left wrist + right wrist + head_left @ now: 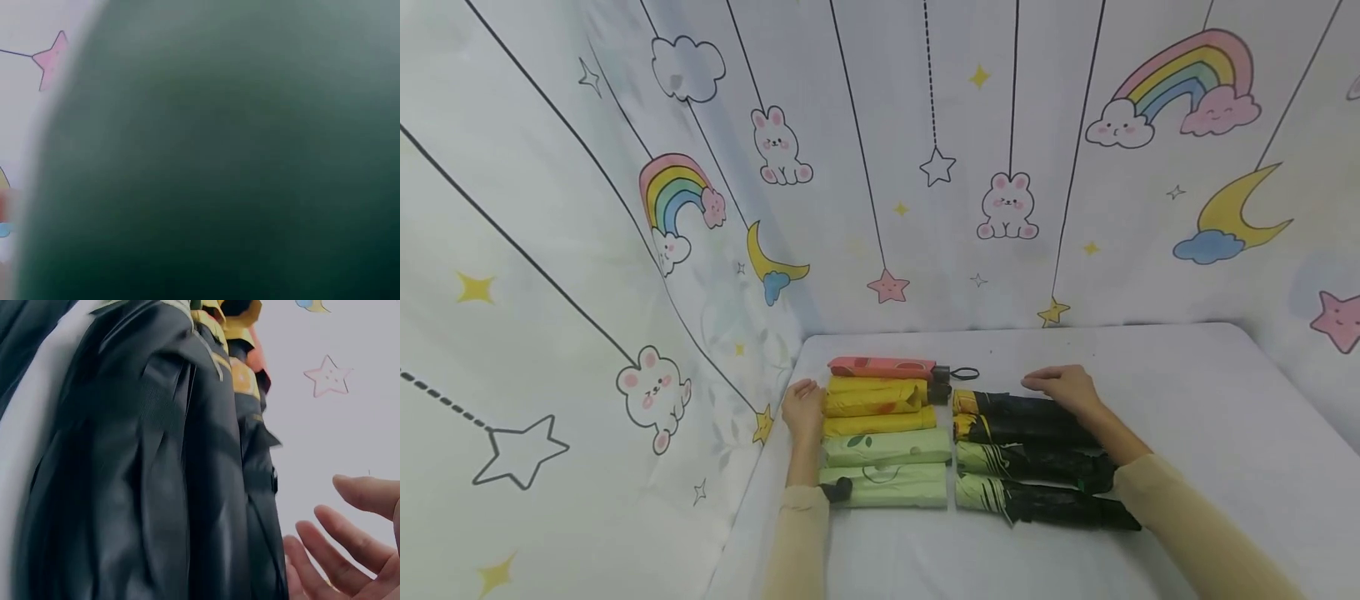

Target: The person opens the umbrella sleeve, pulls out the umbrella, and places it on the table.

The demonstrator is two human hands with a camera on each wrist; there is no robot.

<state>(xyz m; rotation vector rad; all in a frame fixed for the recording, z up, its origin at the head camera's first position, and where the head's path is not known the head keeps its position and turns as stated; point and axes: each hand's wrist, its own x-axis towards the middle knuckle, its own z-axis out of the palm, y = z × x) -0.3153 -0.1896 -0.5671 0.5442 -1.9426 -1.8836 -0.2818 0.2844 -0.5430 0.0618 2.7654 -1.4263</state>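
Observation:
Folded umbrellas lie in two columns in the head view. The left column has a red umbrella (880,367) at the back, two yellow ones (872,397), and two light green ones (887,447). Two black-and-yellow umbrellas (1026,429) and two black-and-green ones (1052,502) form the right column. My left hand (803,408) is at the left ends of the yellow umbrellas, gripping none of them. Beyond the rearmost black umbrella, my right hand (1067,387) hovers with loosely bent fingers; the right wrist view shows these fingers (340,550) apart, holding nothing.
The umbrellas lie on a white-covered table (910,550). A black strap loop (965,373) sticks out from the red umbrella's handle. Behind and to the left hangs a cartoon-printed curtain (850,167). A blurred green surface (219,156) fills most of the left wrist view.

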